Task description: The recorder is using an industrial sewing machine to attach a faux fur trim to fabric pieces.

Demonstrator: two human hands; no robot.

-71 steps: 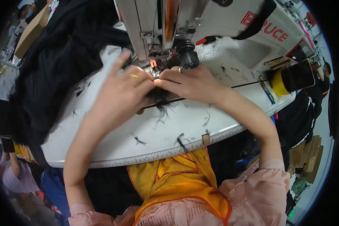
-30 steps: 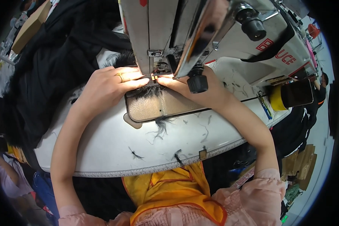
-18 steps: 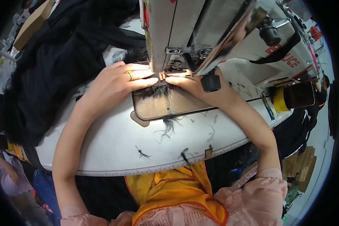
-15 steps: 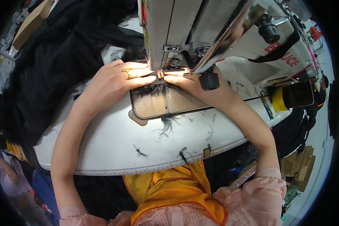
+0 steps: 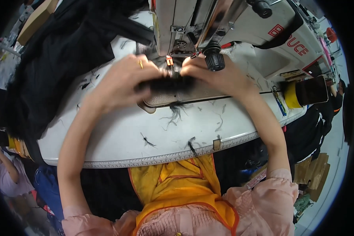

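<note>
- Piece of black, fluffy, feather-like trim [image 5: 170, 84]: one, blurred, at the front of the needle area, held level between both hands, over the beige metal bed plate [image 5: 185, 98].
- Left hand [image 5: 128, 78], yellow ring on one finger: fingers bent and closed on the piece's left end; exact contact lost in blur.
- Right hand [image 5: 222, 74]: fingers curled in and closed at the piece's right end, partly behind the ribbed black knob [image 5: 214, 62].
- Small orange-red foot attachment [image 5: 169, 60] beneath the white sewing-machine head [image 5: 173, 27]: just beyond the piece, between the two hands.
- Handling, as judged: best kept flat and evenly taut, fibres smoothed away from the seam line, the edge squared to the attachment, fingertips to either side of the needle.
- Tight sides: knob close over the right hand; heap of soft black fabric [image 5: 74, 51] to the left, liable to drag if caught.
- Roomier side: the white tabletop [image 5: 114, 135] toward the body, strewn with loose black tufts [image 5: 146, 140], down to the curved edge with printed ruler tape [image 5: 165, 160].
- Far right: yellow round holder [image 5: 292, 94] and dark-screened phone [image 5: 314, 90], well apart from the hands.
</note>
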